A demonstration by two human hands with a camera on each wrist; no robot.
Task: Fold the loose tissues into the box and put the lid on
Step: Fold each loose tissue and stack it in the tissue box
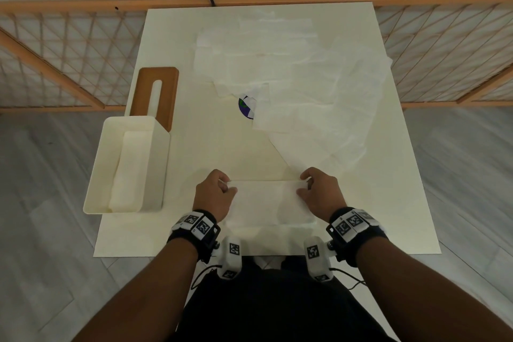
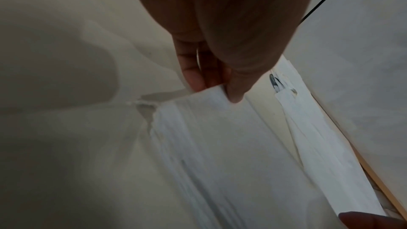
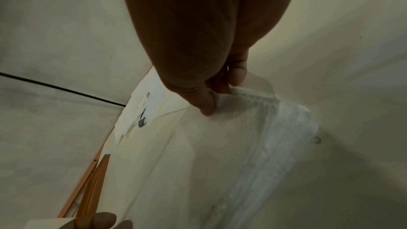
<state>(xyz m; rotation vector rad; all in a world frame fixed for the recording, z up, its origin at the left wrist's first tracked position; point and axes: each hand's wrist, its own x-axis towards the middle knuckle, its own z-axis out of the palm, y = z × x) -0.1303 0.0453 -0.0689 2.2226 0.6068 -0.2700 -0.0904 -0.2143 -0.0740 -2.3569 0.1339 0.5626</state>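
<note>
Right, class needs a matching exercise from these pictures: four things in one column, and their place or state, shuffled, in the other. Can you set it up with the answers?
Things:
1. Lid
2. Box
3. Held tissue
4. Loose tissues

Places or states:
A. Spread over the far and right part of the table
B. Open, folded tissue inside
C. Brown, slotted, behind the box
D. Pinched at its far corners by left hand and right hand

Pairs: 1-C, 2-B, 3-D, 4-A

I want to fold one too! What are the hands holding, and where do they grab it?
Both hold one tissue: left hand pinches its far-left corner, right hand its far-right corner.
</note>
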